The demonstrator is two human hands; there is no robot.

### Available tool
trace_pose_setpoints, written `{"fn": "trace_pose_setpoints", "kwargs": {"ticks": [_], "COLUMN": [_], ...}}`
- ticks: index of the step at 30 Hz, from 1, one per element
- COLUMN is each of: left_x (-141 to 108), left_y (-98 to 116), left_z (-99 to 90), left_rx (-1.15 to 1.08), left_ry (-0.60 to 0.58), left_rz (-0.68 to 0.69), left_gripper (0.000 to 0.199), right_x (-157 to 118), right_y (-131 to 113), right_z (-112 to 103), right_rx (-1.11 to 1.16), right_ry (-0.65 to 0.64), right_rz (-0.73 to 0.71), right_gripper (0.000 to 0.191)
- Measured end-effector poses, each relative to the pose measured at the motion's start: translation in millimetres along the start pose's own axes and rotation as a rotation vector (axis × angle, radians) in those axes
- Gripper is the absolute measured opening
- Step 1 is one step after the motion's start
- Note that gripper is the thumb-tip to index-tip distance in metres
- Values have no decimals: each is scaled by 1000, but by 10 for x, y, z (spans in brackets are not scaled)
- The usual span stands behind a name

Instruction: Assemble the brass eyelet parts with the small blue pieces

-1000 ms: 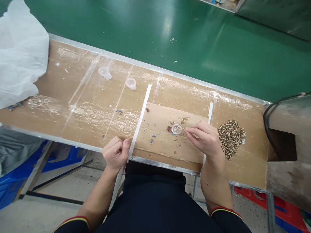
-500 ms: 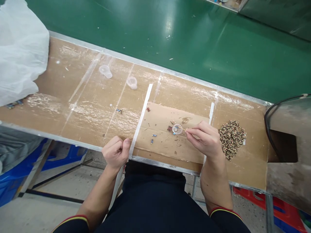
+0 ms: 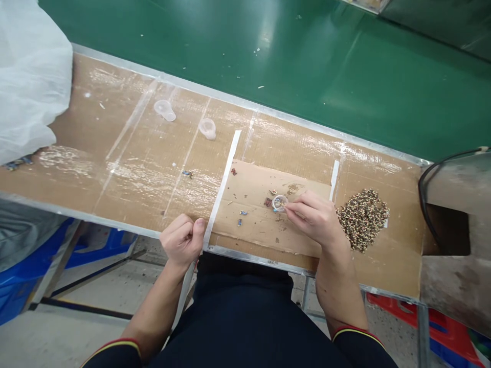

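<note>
My right hand (image 3: 312,214) pinches a thin, pale wooden stick (image 3: 284,205), whose tip is inside a small clear plastic cup (image 3: 280,203). The cup stands on a flat cardboard sheet (image 3: 261,235). Close by the cup lie a dark red piece (image 3: 268,202) and a small brownish piece (image 3: 273,192). Two small blue pieces (image 3: 243,212) rest left of the cup, and another red piece (image 3: 233,171) lies at the sheet's upper left. My left hand (image 3: 182,239) is curled into a fist at the table's front edge; whatever its fingers may hold is hidden.
A heap of small multicoloured pieces (image 3: 364,220) lies right of my right hand. Two translucent cups (image 3: 207,129) and a blue-and-tan piece (image 3: 187,174) are on the table's left half. White sheeting (image 3: 34,76) covers the far left; a green surface (image 3: 287,61) runs behind.
My right hand has moved slightly left, bringing the stick further into the cup. My left hand stays closed in nearly the same place.
</note>
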State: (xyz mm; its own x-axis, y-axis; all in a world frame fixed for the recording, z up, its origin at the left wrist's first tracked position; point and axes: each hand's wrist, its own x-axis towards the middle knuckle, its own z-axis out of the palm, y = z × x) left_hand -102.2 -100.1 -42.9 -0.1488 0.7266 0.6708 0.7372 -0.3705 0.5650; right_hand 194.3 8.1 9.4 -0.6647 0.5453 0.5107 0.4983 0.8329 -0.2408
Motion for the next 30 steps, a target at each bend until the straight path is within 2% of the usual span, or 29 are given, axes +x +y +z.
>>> {"fn": "trace_pose_setpoints", "kwargs": {"ticks": [8,22,30], "left_x": [-9,-9,-1], "left_y": [-11,-9,1], "left_z": [4,7,-6], "left_rx": [-15,-19,-3], "left_ry": [-2,1,1], "left_rz": [4,8,1], "left_gripper": [49,49,49], "right_x": [11,17,7], "right_y": [-8,-8,-16], "right_z": [-8,14,-52], "right_rx": [-80,-54,-10], "right_ry": [10,22,26], "right_rz": [-30,-21,13], "right_gripper": [22,22,18]}}
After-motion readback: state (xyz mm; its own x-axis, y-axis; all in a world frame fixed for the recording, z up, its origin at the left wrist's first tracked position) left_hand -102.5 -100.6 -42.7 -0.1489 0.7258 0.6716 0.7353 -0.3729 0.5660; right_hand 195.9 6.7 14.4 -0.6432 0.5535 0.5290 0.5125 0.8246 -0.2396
